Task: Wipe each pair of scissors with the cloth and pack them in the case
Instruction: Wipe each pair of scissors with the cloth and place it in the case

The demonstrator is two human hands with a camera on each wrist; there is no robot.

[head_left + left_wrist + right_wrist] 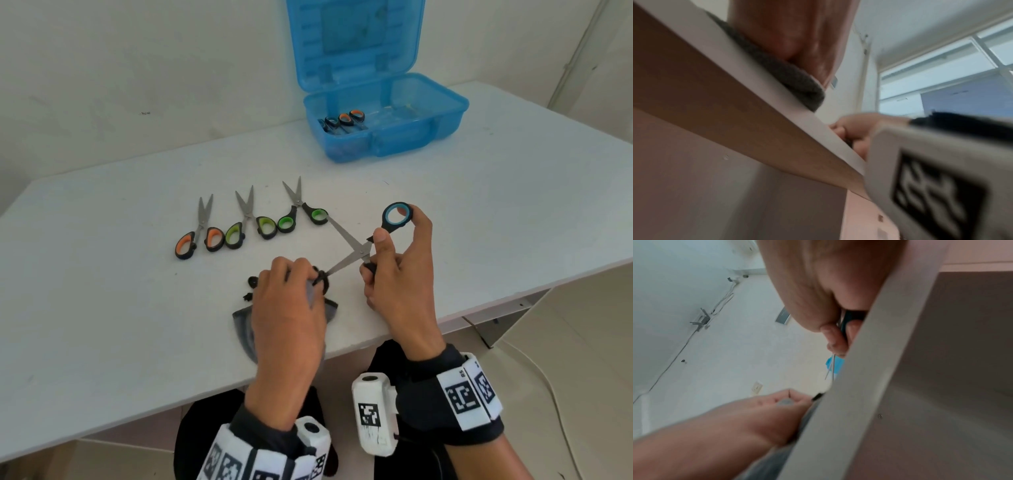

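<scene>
My right hand [394,253] holds a pair of blue-handled scissors [356,251] by the handles, blades spread wide apart above the table. My left hand [294,284] grips the grey cloth [245,329] and pinches it round the tip of the lower blade. Three more pairs lie in a row on the table: orange-handled [198,236], yellow-green [250,222] and green [299,212]. The open blue case [387,137] stands at the back right with several scissors [344,121] in its left part. In the wrist views both hands show only partly over the table edge.
The white table [120,325] ends just before my wrists, and its right edge slants past my right hand. The case lid [352,41] stands upright against the wall. A table leg bracket [479,329] and a white cable [534,363] lie on the floor at the right.
</scene>
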